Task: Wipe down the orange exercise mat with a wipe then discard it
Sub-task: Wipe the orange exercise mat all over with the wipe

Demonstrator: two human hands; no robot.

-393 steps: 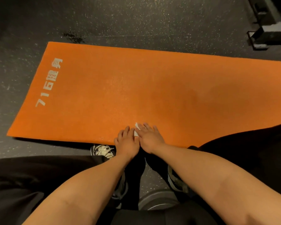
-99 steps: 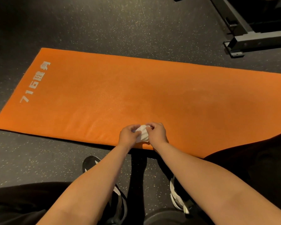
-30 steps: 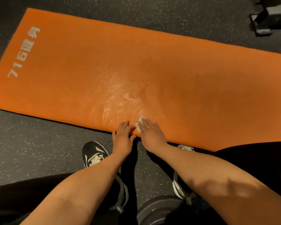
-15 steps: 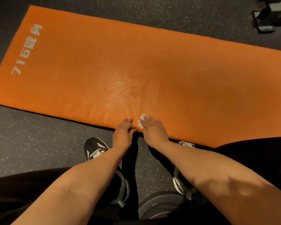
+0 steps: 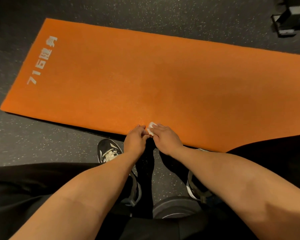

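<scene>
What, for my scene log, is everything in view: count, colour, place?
exercise mat: one, orange, pale lettering at its left end, flat on the floor.
wipe: one, white, on the mat's near edge.
floor: dark, speckled.
metal frame: one, grey, top right corner.
disc: one, dark grey, round, on the floor between the feet.
shoes: two, black and white, beside the mat's near edge.
trousers: black, bottom and right.
left hand: one, fingers bent beside the wipe; grip unclear.
right hand: one, fingers flat on the wipe.
</scene>
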